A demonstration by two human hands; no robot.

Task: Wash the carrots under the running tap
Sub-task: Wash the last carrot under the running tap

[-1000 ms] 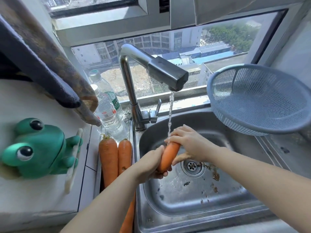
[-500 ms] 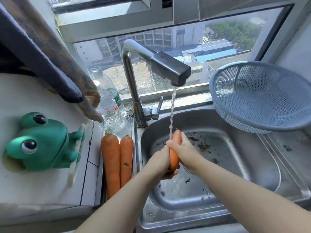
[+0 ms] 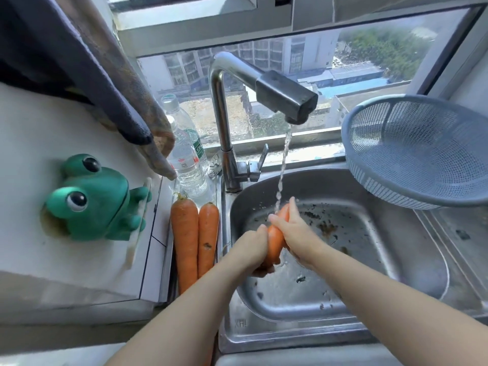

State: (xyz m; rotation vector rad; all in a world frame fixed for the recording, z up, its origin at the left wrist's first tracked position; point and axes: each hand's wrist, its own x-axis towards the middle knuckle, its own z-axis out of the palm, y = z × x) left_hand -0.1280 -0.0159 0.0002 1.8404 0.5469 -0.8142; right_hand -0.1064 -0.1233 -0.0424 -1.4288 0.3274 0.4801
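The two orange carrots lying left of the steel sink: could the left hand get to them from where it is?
Probably yes. The two orange carrots lie uncovered just left of the left hand, nothing between. But that hand grips the wet carrot under the tap with the right hand, so it must let go first.

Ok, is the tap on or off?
On. A stream of water falls from the tap onto the carrot held over the sink.
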